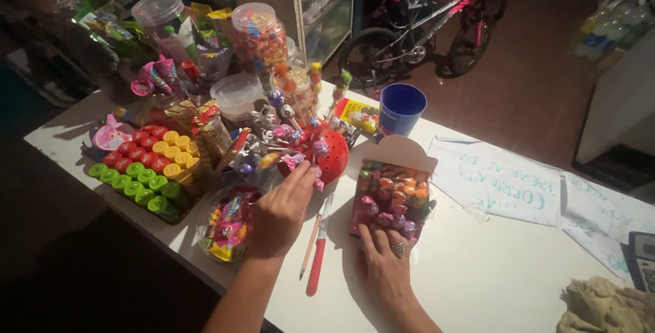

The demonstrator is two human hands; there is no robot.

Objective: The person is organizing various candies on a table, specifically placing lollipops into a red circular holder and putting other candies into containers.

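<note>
Your left hand [281, 211] pinches a light, crinkly wrapped lollipop [295, 162] at the red stand [332, 155], while your right hand [385, 258] lies open on the thin cardboard box [392, 193] at 3 o'clock, so grip the stiff stick.

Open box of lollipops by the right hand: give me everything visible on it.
The open cardboard box of wrapped lollipops lies flat on the white table, its pale lid flap folded back toward the blue plastic cup. It is packed with lollipops in orange, green, pink and purple wrappers. The right hand, wearing a ring, rests its fingers on the near edge. The red round lollipop stand sits just to its left.
</note>
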